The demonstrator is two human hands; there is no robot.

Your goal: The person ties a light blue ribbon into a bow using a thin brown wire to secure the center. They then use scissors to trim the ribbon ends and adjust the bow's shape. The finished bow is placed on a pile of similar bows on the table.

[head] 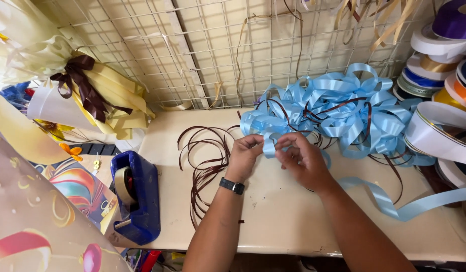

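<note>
- Light-blue ribbon (pixel 269 146) is pinched between both hands, just in front of the bow pile (pixel 338 113) on the table (pixel 283 216).
- Left hand (pixel 244 153) is closed, thumb and fingertips gripping a small loop of the ribbon from the side away from the pile; a dark watch (pixel 232 186) sits on its wrist.
- Right hand (pixel 302 157) is closed too, its fingers curled around the same loop, touching the left hand's fingertips.
- From under the right wrist a loose tail (pixel 394 204) of the ribbon runs along the table, below the pile, toward the spools.
- Thin brown ribbon (pixel 205 166) lies in loose coils on the table, beside the pile and just next to the left hand; some strands thread through the pile itself.
- Ribbon spools (pixel 439 55) in white, purple, orange and blue stack up on the far side of the pile from the hands' left.
- Blue tape dispenser (pixel 134 196) stands at the table's edge, well away from the pile, beyond the brown coils.
- Wire grid (pixel 202 50) rises behind the pile.
- Cream wrapped bouquet (pixel 99 85) with a brown bow leans against the grid, far from the pile.
</note>
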